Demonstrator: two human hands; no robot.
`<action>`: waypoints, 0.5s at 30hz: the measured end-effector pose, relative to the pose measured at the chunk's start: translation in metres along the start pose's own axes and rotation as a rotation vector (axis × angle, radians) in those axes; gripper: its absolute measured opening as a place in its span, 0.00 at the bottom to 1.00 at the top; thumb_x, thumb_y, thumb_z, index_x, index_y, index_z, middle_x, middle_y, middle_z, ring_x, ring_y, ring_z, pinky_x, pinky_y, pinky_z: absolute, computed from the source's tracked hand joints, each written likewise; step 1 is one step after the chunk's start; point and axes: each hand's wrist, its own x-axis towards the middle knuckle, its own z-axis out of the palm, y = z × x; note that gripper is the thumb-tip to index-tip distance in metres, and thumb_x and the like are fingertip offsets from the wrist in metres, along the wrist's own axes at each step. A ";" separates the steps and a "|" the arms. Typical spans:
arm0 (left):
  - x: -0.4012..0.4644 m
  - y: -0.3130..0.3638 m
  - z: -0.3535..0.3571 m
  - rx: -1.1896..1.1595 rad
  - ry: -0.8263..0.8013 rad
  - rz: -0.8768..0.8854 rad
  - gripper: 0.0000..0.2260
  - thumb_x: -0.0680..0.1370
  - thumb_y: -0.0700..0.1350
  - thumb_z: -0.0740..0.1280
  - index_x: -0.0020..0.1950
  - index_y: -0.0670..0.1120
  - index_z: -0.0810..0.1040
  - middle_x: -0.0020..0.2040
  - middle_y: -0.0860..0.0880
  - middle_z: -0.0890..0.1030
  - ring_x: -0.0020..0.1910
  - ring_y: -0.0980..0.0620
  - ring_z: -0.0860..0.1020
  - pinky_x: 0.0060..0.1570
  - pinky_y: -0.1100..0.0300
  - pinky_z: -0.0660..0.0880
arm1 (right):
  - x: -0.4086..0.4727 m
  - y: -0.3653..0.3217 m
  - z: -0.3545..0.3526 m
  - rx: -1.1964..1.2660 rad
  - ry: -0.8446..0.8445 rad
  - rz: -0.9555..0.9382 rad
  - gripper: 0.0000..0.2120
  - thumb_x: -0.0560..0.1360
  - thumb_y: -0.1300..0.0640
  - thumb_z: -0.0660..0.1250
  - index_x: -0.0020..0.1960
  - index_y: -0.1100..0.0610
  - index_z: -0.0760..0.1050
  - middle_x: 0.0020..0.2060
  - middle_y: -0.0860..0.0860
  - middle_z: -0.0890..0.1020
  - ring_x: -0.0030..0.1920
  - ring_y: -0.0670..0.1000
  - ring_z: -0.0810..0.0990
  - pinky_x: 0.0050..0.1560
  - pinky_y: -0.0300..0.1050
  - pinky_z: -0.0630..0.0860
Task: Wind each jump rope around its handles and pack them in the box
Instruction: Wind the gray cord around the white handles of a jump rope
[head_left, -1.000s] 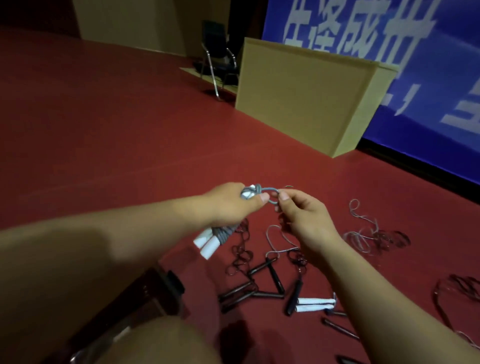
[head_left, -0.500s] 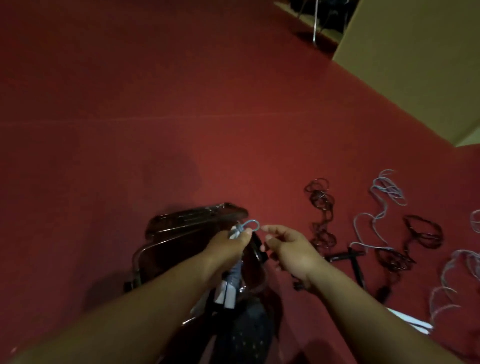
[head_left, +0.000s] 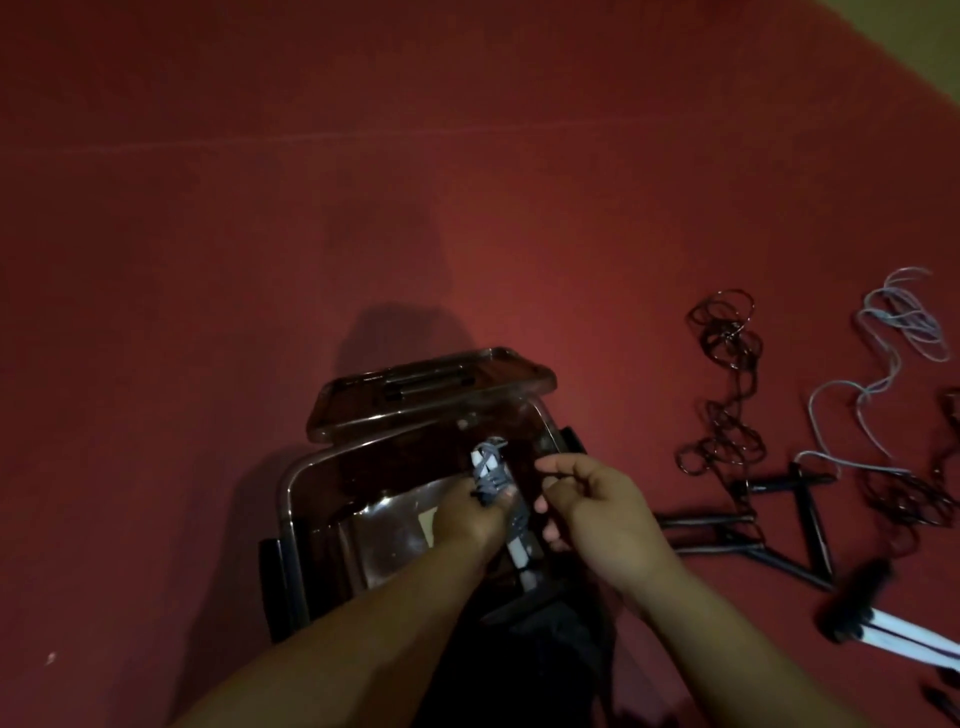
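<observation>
- While the left hand (head_left: 475, 512) grips it, the wound jump rope (head_left: 491, 475), white handles bound in grey cord, is held over the open box (head_left: 291, 499); its long axis runs from the near edge of the box toward the far wall, tilted slightly leftward at its far end.
- Left hand: fingers curled round the middle of the bundle, the only hand in contact with it, and so the nearer for the coming lowering into the box.
- Right hand (head_left: 597, 512): just beside the bundle on its right, fingers loosely curled, index and thumb drawn close; apparently holding nothing, though the dim light leaves that unsure.
- Box: clear, dark-tinted plastic, black latches on its sides; its lid (head_left: 431, 389) stands behind it, leaning back from the far rim. It sits directly beneath both hands, so the move judged next is a short drop, not a reach.
- Unwound ropes on the red floor (head_left: 208, 260), well to the right: a dark rope (head_left: 727, 374) in loose coils, a pale grey rope (head_left: 893, 332), black handles (head_left: 800, 514) crossed over one another, white handles (head_left: 914, 636) at the frame edge.
- Hard to make out: whether the bundle already touches the box floor; the contents of the box behind glare and forearms; the near wall of the box, hidden by the arms and a dark shape below.
</observation>
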 end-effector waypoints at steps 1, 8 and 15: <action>0.001 -0.004 -0.003 0.082 0.070 0.030 0.11 0.72 0.56 0.72 0.47 0.50 0.82 0.43 0.49 0.85 0.45 0.48 0.83 0.50 0.56 0.78 | 0.000 0.001 -0.001 0.003 0.002 0.000 0.09 0.80 0.64 0.61 0.54 0.54 0.77 0.32 0.51 0.80 0.26 0.48 0.75 0.28 0.40 0.74; -0.015 0.005 -0.025 0.280 0.219 0.183 0.25 0.67 0.64 0.75 0.50 0.47 0.72 0.49 0.51 0.80 0.47 0.49 0.79 0.43 0.59 0.71 | -0.010 0.001 -0.017 0.148 0.071 0.027 0.07 0.80 0.64 0.62 0.53 0.57 0.78 0.32 0.51 0.79 0.25 0.48 0.74 0.26 0.39 0.73; -0.080 0.078 0.005 0.213 -0.016 0.662 0.14 0.69 0.58 0.75 0.38 0.51 0.75 0.35 0.53 0.77 0.34 0.55 0.75 0.38 0.60 0.72 | -0.056 0.004 -0.098 0.125 0.323 -0.027 0.03 0.77 0.64 0.67 0.50 0.62 0.79 0.31 0.52 0.79 0.28 0.48 0.74 0.28 0.37 0.71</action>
